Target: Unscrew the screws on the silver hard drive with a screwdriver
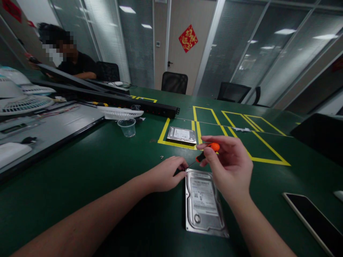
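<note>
A hard drive (204, 203) lies flat on the green table in front of me, its label side up. My right hand (232, 164) grips a small screwdriver (207, 152) with an orange and black handle. The thin shaft slants down left to the drive's far left corner. At that corner the fingers of my left hand (171, 173) are pinched together beside the screwdriver's tip; what they hold, if anything, is hidden. Small metal bits, perhaps screws (161, 157), lie on the table just beyond my left hand.
A second hard drive (181, 135) sits inside a yellow taped rectangle. A clear plastic cup (127, 127) stands left of it, near a long black bar (150, 107). A phone (312, 221) lies at right. White fans (23, 92) and a panel occupy the left; a person (81, 64) sits beyond.
</note>
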{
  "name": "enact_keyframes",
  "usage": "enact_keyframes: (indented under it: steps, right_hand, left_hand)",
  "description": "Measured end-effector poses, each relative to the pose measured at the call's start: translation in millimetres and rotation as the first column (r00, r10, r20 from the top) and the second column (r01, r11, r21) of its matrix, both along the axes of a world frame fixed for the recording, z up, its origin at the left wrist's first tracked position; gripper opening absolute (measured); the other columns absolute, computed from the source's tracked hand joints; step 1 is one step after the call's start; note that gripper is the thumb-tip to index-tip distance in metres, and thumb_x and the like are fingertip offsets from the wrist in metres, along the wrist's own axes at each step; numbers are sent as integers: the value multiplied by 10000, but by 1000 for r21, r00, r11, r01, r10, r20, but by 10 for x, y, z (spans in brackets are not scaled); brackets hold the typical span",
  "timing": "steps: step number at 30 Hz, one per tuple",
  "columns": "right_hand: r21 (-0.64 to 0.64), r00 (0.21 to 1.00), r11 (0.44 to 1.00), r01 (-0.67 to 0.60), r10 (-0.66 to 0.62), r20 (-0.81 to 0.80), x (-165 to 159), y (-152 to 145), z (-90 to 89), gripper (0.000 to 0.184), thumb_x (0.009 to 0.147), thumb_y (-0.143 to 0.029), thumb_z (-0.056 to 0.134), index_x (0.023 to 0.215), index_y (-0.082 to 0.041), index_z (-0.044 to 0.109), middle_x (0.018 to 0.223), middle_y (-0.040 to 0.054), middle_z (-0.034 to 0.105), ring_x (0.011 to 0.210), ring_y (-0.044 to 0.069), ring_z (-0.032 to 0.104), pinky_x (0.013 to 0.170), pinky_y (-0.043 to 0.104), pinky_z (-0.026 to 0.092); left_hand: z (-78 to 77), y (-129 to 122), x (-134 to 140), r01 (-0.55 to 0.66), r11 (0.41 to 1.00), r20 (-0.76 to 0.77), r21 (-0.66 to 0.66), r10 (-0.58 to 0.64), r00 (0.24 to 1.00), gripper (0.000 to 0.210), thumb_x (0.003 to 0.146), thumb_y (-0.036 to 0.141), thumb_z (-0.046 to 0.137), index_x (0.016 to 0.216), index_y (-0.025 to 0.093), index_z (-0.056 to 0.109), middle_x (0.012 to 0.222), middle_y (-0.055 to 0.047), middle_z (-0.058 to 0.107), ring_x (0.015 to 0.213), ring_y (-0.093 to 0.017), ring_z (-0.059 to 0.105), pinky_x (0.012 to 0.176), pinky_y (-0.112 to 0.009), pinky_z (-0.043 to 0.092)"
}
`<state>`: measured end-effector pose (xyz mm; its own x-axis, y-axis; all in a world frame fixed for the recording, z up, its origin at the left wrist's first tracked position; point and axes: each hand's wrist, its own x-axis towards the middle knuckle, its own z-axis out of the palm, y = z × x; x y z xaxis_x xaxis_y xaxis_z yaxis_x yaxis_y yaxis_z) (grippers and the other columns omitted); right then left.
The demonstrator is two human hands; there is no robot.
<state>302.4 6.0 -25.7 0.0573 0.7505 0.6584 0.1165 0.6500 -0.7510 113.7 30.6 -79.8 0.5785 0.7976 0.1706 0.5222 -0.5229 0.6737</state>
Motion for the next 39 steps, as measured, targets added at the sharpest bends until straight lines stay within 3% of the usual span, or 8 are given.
enact_keyframes:
  steps: [5,10,16,21,28,31,36,39]
  right_hand:
    - [-62,993,991,-114,113,-26,54,-10,-9,269,1066,-262,540,1234,-225,747,1217,109,759,873,206,769,618,337,642]
    - [-29,999,999,-32,33,29,38,-22,20,243,1024,-241,629,1232,-215,751,1162,106,779,770,168,752,609,315,659]
    - [18,1000,1000,17,-17,-9,-1,5,5,150,930,-189,755,1062,-229,698,1202,88,750,965,215,788,569,264,682]
    - [10,998,998,54,-55,27,-6,2,20,187,927,-197,761,1106,-233,722,1090,65,762,795,165,752,548,252,659]
    - [-59,994,992,-107,107,-15,76,-11,2,291,1064,-247,538,1258,-222,754,1134,96,779,784,180,740,633,345,631]
    - [-48,997,996,-74,74,7,66,-18,5,274,1051,-246,571,1259,-229,749,1159,97,784,756,170,742,614,335,639]
    - [20,1000,1000,-14,14,0,16,-18,12,121,964,-179,710,1079,-215,714,1250,107,754,1002,228,788,590,271,672]
    - [11,999,1000,-15,15,-33,-3,0,4,176,915,-151,768,1027,-226,655,1184,85,774,918,207,801,556,250,670]
  left_hand:
    - [5,0,-2,8,1000,3,-4,-8,1000,110,989,239,631,1086,197,663,1076,-76,717,1037,-256,670,887,-390,533]
    - [-4,-1,-6,6,1000,10,-2,-6,1000,112,993,245,631,1087,192,658,1078,-79,715,1033,-253,670,893,-388,536]
    - [0,-3,-1,-2,1000,5,-3,2,1000,112,979,230,642,1082,193,664,1085,-83,726,1022,-253,679,892,-381,541]
    - [10,-7,5,-2,1000,4,-15,2,1000,121,980,233,642,1091,190,664,1086,-84,722,1030,-257,676,887,-386,540]
    - [2,-2,1,3,1000,17,-13,-3,1000,114,986,230,637,1088,188,663,1078,-77,716,1028,-253,667,892,-393,534]
    - [-3,0,-2,5,1000,19,-10,-5,1000,111,984,227,639,1085,188,664,1073,-76,716,1023,-253,668,889,-391,534]
    - [-3,-3,-3,2,1000,16,-9,-2,1000,118,986,239,640,1087,184,665,1076,-80,716,1022,-255,671,896,-392,535]
    - [-1,0,1,1,1000,8,-13,-1,1000,118,986,241,638,1080,176,667,1071,-82,715,1020,-258,670,895,-395,531]
